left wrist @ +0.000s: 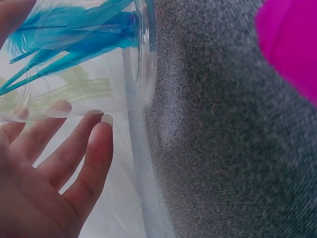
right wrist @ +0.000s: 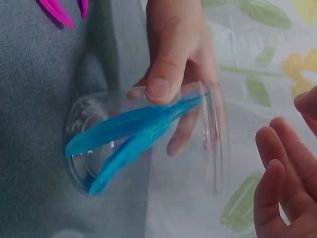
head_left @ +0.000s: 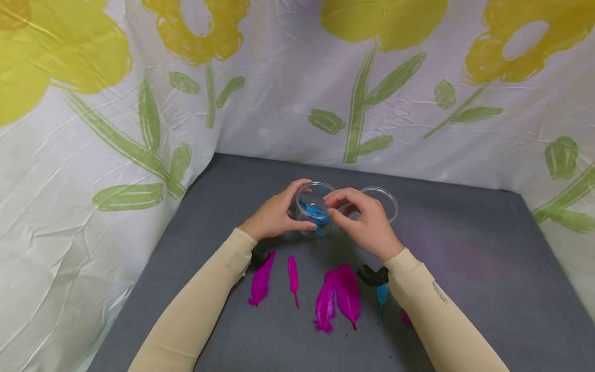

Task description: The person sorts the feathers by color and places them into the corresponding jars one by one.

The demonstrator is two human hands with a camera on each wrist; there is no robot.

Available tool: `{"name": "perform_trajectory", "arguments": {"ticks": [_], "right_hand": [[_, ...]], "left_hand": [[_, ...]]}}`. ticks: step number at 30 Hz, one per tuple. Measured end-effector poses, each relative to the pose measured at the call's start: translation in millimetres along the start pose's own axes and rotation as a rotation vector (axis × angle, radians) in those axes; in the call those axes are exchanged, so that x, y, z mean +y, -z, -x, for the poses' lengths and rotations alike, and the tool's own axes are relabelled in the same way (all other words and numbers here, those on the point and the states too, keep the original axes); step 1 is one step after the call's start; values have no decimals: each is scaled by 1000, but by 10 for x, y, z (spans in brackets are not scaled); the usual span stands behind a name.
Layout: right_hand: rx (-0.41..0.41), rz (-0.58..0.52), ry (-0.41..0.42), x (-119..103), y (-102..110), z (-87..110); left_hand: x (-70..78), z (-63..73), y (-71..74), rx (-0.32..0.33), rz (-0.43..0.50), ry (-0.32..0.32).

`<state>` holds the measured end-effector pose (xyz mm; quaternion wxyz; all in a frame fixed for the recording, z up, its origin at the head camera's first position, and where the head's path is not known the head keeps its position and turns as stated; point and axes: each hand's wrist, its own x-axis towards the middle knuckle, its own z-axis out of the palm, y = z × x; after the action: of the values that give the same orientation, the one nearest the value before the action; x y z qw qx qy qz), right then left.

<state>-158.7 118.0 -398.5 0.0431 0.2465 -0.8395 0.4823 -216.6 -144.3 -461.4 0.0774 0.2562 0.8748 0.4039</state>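
The clear plastic cup stands on the grey worktop, near its middle and in front of the flower-printed backdrop sheet. The cup is the reference landmark for all positions below.

Left hand: positioned on the left side of the cup, thumb and fingers curled around its wall. The right wrist view shows the thumb pressed on the near wall and further fingers visible through the plastic on the far side. The left hand holds the cup.

Right hand: positioned just right of the cup, fingertips gathered at the cup rim. In the right wrist view its fingers are loosely bent and apart from the rim, holding nothing visible.

Contents: blue feathers lie inside the cup, leaning from the base toward the rim. The left wrist view shows the same feathers through the wall.

A clear round lid lies flat on the worktop, right of the cup and partly behind the right hand.

In front of the cup, toward the person, lie several magenta feathers spread in a row on the worktop. One more blue feather lies right of them, beside the right sleeve. The left sleeve reaches in from the cup's front left.
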Motion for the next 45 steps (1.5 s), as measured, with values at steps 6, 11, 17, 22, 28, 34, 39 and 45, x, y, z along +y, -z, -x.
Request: {"name": "perform_trajectory", "arguments": {"ticks": [6, 11, 17, 22, 28, 34, 39, 45], "right_hand": [[0, 9, 30, -18, 77, 130], [-30, 23, 85, -14, 128, 261], [-56, 48, 131, 26, 175, 436], [-87, 87, 137, 105, 210, 658], [-150, 177, 160, 219, 268, 1002], [-199, 275, 214, 289, 329, 1277], [-202, 387, 317, 371, 374, 1484], [-172, 527, 402, 440, 398, 1672]], "left_hand": [[4, -7, 8, 7, 12, -4], [-20, -7, 12, 6, 15, 1], [-13, -6, 37, 19, 15, 7], [4, -12, 30, 16, 9, 4], [16, -8, 16, 6, 18, -2], [-6, 17, 5, 4, 17, 24], [-13, 14, -22, 6, 3, 31], [6, -1, -22, 5, 0, 30]]}}
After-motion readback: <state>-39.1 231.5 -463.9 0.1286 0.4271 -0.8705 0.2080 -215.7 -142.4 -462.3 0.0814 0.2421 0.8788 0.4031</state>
